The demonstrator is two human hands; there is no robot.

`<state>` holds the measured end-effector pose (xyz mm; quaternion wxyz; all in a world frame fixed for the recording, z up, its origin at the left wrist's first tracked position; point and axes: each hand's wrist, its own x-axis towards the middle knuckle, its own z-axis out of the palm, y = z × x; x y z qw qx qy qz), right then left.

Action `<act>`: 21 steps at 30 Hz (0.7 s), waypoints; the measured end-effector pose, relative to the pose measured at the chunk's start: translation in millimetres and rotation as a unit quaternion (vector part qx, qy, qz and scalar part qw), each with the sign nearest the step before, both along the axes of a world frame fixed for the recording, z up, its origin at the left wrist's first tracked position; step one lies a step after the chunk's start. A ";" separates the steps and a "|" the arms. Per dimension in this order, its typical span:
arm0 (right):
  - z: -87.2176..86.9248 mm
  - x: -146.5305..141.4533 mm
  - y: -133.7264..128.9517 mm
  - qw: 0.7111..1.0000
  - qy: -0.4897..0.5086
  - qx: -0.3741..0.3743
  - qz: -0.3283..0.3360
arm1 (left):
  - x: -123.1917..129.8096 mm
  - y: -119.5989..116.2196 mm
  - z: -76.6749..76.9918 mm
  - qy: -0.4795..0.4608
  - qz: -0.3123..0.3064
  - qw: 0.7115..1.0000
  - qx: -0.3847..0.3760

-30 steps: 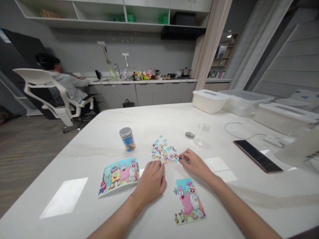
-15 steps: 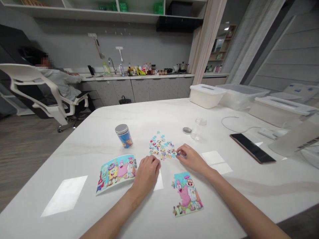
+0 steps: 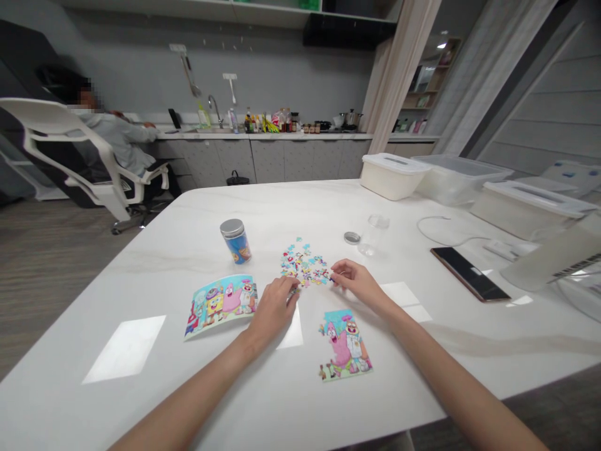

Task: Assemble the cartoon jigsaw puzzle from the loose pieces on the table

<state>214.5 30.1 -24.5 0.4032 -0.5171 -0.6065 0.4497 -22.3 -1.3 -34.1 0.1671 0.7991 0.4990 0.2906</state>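
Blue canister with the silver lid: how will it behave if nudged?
The blue canister stands upright on its flat end and is tall for its base, so a side push could likely tip it. Once over, its round body would probably roll on the smooth white table.

I'm reading a bright, even feed, with the white bench (image 3: pixel 94 326) glowing under a small ceiling lamp (image 3: pixel 441 45) and pale rectangles of glare (image 3: pixel 124 349) lying on its top. Shadows stay soft, just a faint band (image 3: pixel 498 344) at the right. The wide lens bends the room toward the frame edges, yet the tiny puzzle pieces (image 3: pixel 303 263) remain fairly sharp.
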 end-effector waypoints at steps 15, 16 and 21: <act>7.0 1.0 -2.0 0.957 0.230 -0.175 0.013 | 1.4 -0.4 0.4 -0.045 -0.040 0.998 -0.009; 6.9 1.3 -1.6 0.957 0.229 -0.179 0.012 | 1.4 -0.3 0.5 -0.048 -0.041 0.998 -0.009; 6.3 3.2 -1.8 0.958 0.220 -0.181 0.030 | 2.2 -0.5 2.5 -0.071 -0.048 0.996 -0.007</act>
